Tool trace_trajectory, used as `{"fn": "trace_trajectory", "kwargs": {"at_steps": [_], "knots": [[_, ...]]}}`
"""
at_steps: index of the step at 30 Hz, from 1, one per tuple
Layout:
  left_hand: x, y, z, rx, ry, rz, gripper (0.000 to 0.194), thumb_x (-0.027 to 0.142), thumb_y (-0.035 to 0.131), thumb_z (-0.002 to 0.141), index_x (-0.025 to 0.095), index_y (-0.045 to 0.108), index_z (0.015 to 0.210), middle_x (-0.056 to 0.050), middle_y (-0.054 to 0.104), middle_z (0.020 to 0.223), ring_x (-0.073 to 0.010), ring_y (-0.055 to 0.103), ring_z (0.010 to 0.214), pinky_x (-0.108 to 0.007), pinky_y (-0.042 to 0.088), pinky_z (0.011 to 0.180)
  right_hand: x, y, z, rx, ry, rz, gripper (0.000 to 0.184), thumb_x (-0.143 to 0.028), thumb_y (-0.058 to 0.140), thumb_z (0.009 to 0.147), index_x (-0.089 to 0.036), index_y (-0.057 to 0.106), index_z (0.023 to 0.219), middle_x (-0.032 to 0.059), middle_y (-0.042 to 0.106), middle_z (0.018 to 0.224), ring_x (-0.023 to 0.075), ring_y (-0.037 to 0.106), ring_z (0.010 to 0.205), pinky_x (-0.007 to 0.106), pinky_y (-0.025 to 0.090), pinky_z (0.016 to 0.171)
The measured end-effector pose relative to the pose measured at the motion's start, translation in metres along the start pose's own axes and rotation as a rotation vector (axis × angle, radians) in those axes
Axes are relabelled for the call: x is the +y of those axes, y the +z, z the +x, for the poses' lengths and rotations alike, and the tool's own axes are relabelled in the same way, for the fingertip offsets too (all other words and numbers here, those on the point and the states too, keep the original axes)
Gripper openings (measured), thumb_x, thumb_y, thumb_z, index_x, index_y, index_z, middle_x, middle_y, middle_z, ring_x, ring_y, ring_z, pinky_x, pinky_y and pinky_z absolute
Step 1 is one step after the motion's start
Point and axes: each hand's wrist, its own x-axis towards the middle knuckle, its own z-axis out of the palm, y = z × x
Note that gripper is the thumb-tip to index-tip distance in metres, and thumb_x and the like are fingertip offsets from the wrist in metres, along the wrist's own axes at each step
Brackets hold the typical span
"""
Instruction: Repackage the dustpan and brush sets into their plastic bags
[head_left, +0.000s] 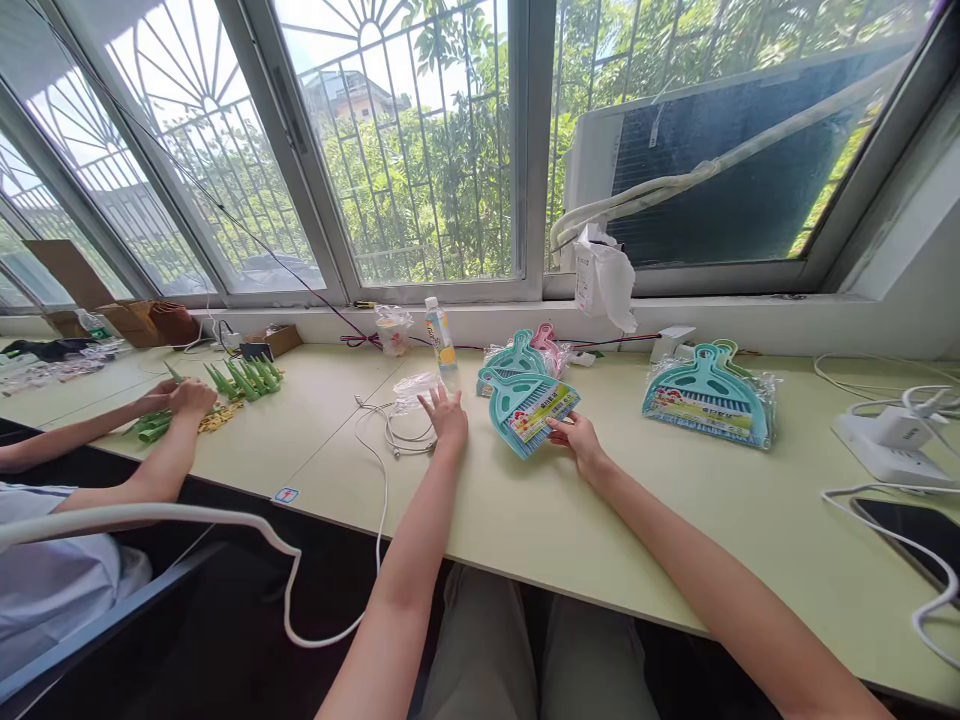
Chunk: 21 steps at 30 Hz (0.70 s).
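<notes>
My right hand point(579, 445) grips the lower right corner of a teal dustpan and brush set point(525, 410) with a printed label, holding it tilted over the table. Behind it, a second teal set point(517, 352) in clear wrap lies partly hidden, with a pink one point(550, 345) beside it. With fingers spread, my left hand point(447, 415) is over the table left of the held set and holds nothing. Close to that hand are a crumpled clear plastic bag point(412, 390), a coiled white cable point(401, 432) and a drink bottle point(441, 338).
Several wrapped dustpan sets point(709, 398) are stacked to the right. Farther right are a white power strip point(892, 450), cables and a dark phone point(911, 535). A co-worker's hands point(191, 397) handle green pieces point(247, 378) at the left. A white cable hangs across the table's front edge.
</notes>
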Motion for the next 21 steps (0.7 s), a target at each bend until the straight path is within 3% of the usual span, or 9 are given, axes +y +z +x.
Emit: {"fn": "trace_trajectory", "kwargs": {"at_steps": [3, 6, 13, 21], "knots": [[-0.004, 0.002, 0.001, -0.09, 0.029, 0.039, 0.034, 0.012, 0.043, 0.086, 0.016, 0.071, 0.105, -0.018, 0.064, 0.117, -0.0319, 0.05, 0.122, -0.058, 0.009, 0.115, 0.001, -0.001, 0.001, -0.008, -0.002, -0.009, 0.025, -0.018, 0.074, 0.07, -0.017, 0.061, 0.091, 0.002, 0.072, 0.074, 0.012, 0.065, 0.057, 0.022, 0.054, 0.054], [-0.003, 0.001, 0.001, -0.073, 0.078, 0.07, 0.033, 0.009, 0.042, 0.085, 0.014, 0.072, 0.098, -0.016, 0.069, 0.101, -0.0291, 0.056, 0.111, -0.053, 0.017, 0.114, 0.003, -0.001, 0.003, -0.004, -0.009, -0.008, 0.026, -0.017, 0.074, 0.069, -0.017, 0.061, 0.091, 0.0017, 0.071, 0.072, 0.012, 0.064, 0.055, 0.022, 0.053, 0.053], [0.008, -0.005, -0.001, -0.013, 0.079, -0.042, 0.028, 0.019, 0.046, 0.085, 0.012, 0.073, 0.089, -0.015, 0.069, 0.097, -0.028, 0.058, 0.102, -0.04, 0.035, 0.101, 0.004, 0.0, 0.004, 0.002, -0.016, -0.014, 0.022, -0.017, 0.073, 0.07, -0.017, 0.061, 0.089, 0.0022, 0.071, 0.072, 0.0119, 0.065, 0.056, 0.022, 0.053, 0.054], [0.014, -0.006, -0.003, 0.046, 0.037, -0.106, 0.036, 0.026, 0.041, 0.09, 0.012, 0.074, 0.084, -0.016, 0.069, 0.093, -0.0288, 0.057, 0.102, -0.044, 0.03, 0.106, 0.005, 0.0, 0.004, -0.006, -0.021, -0.033, 0.023, -0.019, 0.073, 0.069, -0.018, 0.061, 0.088, 0.0018, 0.071, 0.074, 0.0129, 0.065, 0.057, 0.024, 0.055, 0.054]]}}
